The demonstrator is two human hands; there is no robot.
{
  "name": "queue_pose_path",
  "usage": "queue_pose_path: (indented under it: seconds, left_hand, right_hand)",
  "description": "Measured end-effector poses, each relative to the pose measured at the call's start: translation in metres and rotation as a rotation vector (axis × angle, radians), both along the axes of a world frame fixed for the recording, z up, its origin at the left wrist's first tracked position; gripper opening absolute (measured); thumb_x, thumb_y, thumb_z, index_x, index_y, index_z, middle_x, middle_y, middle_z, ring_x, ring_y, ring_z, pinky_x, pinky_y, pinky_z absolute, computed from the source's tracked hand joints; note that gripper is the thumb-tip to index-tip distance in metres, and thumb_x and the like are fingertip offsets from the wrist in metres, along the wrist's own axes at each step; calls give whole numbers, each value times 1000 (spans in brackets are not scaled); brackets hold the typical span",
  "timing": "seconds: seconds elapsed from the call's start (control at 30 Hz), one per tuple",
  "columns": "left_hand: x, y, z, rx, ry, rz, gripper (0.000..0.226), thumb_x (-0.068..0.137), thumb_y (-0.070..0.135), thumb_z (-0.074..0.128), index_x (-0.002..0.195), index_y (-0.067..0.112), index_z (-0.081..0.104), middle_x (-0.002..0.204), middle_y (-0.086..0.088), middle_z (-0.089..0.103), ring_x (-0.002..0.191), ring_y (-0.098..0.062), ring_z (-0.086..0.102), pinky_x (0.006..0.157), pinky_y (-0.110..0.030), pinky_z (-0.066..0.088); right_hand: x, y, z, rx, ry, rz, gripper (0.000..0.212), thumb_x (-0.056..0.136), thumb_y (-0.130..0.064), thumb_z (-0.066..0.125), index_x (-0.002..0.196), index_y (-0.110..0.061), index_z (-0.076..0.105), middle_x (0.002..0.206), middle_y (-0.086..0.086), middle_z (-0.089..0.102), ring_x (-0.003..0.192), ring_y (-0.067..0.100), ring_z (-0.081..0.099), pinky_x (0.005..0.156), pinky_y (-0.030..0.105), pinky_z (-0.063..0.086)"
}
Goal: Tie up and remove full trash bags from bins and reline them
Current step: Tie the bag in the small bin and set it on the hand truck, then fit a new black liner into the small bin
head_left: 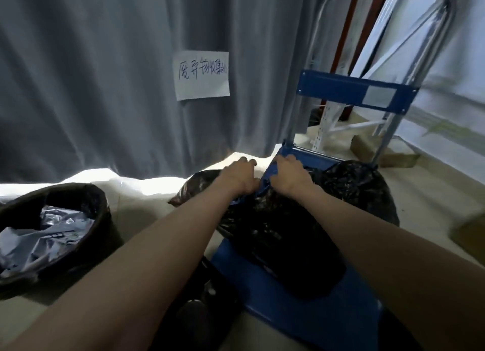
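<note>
Hands meet at the top of a full black trash bag [275,227] that lies on the blue deck of a platform cart [309,314]. The left hand [240,176] and right hand [288,176] sit side by side, almost touching, fingers curled down into the blue drawstring [265,182] bunched at the bag's neck; each seems to grip it, though blur hides the exact hold. A second stuffed black bag [359,188] rests just behind, against the cart's upright end, and a third dark bag [194,188] pokes out past the left wrist. The cart's silver handle frame [446,35] rises at the right with a blue crossbar. At the lower left stands a round bin [86,201] with a black liner and crumpled silvery plastic inside. A grey curtain [91,75] hangs behind, with a handwritten paper sign [201,75] on it.
</note>
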State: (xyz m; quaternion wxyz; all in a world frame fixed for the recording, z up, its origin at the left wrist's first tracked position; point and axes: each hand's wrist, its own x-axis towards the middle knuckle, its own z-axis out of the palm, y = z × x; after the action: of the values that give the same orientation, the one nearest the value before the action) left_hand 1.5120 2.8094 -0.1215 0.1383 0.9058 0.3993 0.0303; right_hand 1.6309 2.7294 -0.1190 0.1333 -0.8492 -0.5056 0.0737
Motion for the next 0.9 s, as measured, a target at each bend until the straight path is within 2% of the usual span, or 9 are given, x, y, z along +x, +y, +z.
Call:
queue_pose_path:
  seconds: [0.13,0.2,0.27,0.33,0.4,0.53,0.67,0.77,0.9]
  left_hand:
    - [33,-33,-20,-187,61,-130,93,79,37,75,154,22,22,147,-11,42,132,-33,47,107,-42,42]
    - [42,-48,-36,-266,184,-170,118,71,35,82,157,26,2,149,-14,41,132,-37,46,107,-44,43]
    - [46,-60,-52,-312,277,-186,126,67,38,86,157,30,-1,148,-15,41,131,-39,46,106,-49,43]
    - [48,-66,-60,-308,287,-193,101,69,40,85,151,25,28,139,-12,51,121,-35,54,99,-47,48]
    - [49,-67,-57,-283,231,-180,63,75,41,81,127,15,56,123,-11,61,107,-32,61,88,-42,51]
    - [41,-63,-30,-272,-13,-119,36,80,29,75,107,6,67,108,-15,67,99,-32,64,83,-37,51]
    - [21,-59,16,-230,-249,-62,19,89,19,62,100,5,67,104,-18,69,100,-31,64,79,-33,47]
    - [-3,-56,50,-200,-375,-14,24,94,21,56,111,9,67,111,-14,70,105,-29,64,80,-30,45]
    - [-47,-59,92,-174,-535,71,31,98,15,48,126,9,61,123,-16,65,115,-31,59,93,-34,45]
  right_hand:
    - [29,-31,-24,-209,36,-105,70,89,-34,64,148,-22,29,149,17,29,137,42,30,109,52,32]
    - [36,-41,-41,-326,180,-79,81,88,-30,68,152,-20,18,149,21,31,135,43,37,109,49,37]
    - [37,-49,-55,-414,243,-22,76,87,-24,70,148,-11,26,140,23,46,125,39,51,102,42,45]
    - [37,-52,-60,-408,180,30,39,91,-19,63,124,-3,52,125,19,59,110,35,60,89,37,50]
    - [34,-54,-52,-298,162,7,14,92,-19,57,87,-6,56,106,17,64,92,33,62,76,34,49]
    - [30,-51,-19,-35,271,-91,32,88,-24,56,58,-15,50,71,6,56,72,27,56,65,30,44]
    - [13,-55,28,258,344,-104,31,84,-29,62,55,-18,57,69,5,63,77,27,62,73,32,49]
    - [-8,-60,64,452,389,-62,24,77,-42,63,61,-25,60,69,2,64,80,25,63,73,32,49]
    - [-36,-69,90,443,430,28,72,60,-73,68,117,-31,60,113,1,65,109,20,59,98,38,49]
